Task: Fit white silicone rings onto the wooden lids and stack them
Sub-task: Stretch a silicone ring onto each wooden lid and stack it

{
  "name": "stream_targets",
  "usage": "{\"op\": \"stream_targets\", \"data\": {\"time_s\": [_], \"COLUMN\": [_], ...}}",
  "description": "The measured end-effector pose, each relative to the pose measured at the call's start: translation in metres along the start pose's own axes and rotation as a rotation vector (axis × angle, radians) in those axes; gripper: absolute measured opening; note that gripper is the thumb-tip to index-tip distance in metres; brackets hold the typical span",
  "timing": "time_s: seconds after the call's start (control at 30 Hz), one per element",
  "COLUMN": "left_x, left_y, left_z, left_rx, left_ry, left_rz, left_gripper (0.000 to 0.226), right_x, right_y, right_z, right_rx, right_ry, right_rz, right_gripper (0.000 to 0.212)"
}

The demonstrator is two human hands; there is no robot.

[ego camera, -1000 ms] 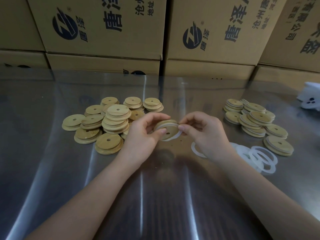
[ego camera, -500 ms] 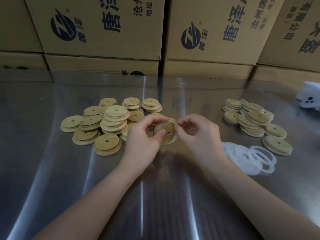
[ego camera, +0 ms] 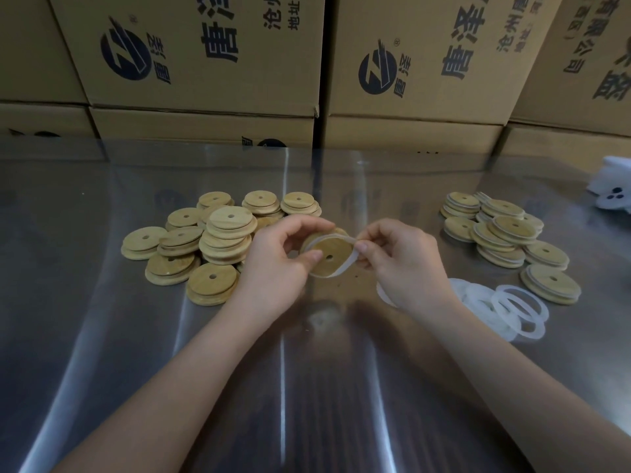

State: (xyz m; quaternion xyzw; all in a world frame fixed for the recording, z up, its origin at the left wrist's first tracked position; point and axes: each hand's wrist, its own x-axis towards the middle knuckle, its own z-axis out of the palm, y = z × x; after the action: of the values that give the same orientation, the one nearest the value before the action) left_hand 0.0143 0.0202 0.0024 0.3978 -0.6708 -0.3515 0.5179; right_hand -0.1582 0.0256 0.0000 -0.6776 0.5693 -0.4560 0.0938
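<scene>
My left hand (ego camera: 273, 264) grips a round wooden lid (ego camera: 333, 256) with a centre hole, held tilted above the metal table. A white silicone ring (ego camera: 348, 264) lies stretched round the lid's rim. My right hand (ego camera: 403, 261) pinches that ring at the lid's right edge. To the left, a pile of bare wooden lids (ego camera: 218, 240) rests on the table. On the right stand low stacks of lids with white rings fitted (ego camera: 502, 233). Loose white rings (ego camera: 505, 308) lie in a heap by my right wrist.
The shiny steel table (ego camera: 307, 387) reflects my arms. Stacked cardboard boxes (ego camera: 205, 63) with dark printed logos wall off the far edge. A white object with dark spots (ego camera: 614, 196) sits at the far right edge.
The lid has tilted so its flat face shows more. The ring is now pulled wider round the rim by my right hand. Both hands stay in the same spot.
</scene>
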Motion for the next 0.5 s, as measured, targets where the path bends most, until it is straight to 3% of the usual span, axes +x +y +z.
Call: {"op": "stream_targets", "data": {"time_s": [0.2,0.33,0.5], "left_x": [0.0003,-0.0035,-0.0065], "left_y": [-0.0027,-0.0045,-0.008], "left_z": [-0.0036,-0.0022,0.0036], "left_rx": [0.07,0.136,0.018], "left_ry": [-0.059,-0.092,-0.062], "left_rz": [-0.026,0.014,-0.004], "left_gripper": [0.049,0.047,0.031], "right_x": [-0.0024,-0.0041,-0.0057], "right_y": [-0.0017,-0.0002,-0.0006], "right_z": [-0.0003,-0.0007,0.0027], "right_rx": [-0.133,-0.085,-0.005], "right_ry": [-0.075,-0.066,-0.03], "right_rz": [-0.135,-0.195,-0.255], "right_gripper": [0.018,0.012,0.005]}}
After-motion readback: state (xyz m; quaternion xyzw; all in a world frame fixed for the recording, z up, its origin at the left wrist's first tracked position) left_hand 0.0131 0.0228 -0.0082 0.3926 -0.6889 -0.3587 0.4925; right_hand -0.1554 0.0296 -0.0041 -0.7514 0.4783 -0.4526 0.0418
